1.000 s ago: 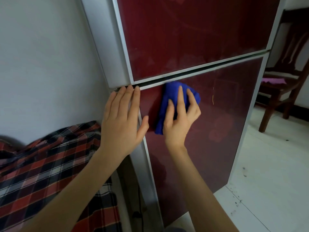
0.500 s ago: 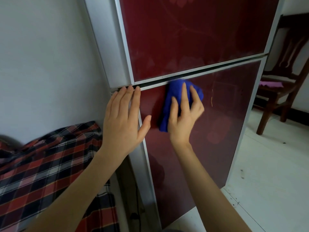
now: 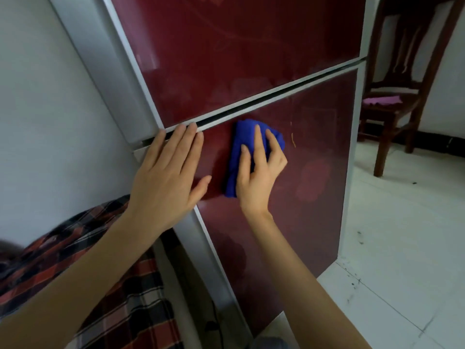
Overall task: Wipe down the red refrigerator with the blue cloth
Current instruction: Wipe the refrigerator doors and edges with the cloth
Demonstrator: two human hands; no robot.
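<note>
Dark wooden chair at far right, purple cloth on its seat. Red-and-black plaid fabric at lower left, below white wall. Pale tiled floor.

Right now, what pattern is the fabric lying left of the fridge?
The plaid fabric is red, black and white checks; head view shows it best.

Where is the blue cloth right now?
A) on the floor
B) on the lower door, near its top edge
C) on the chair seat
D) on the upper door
B: the right hand presses the blue cloth flat against the lower door, close to its top edge.
</note>
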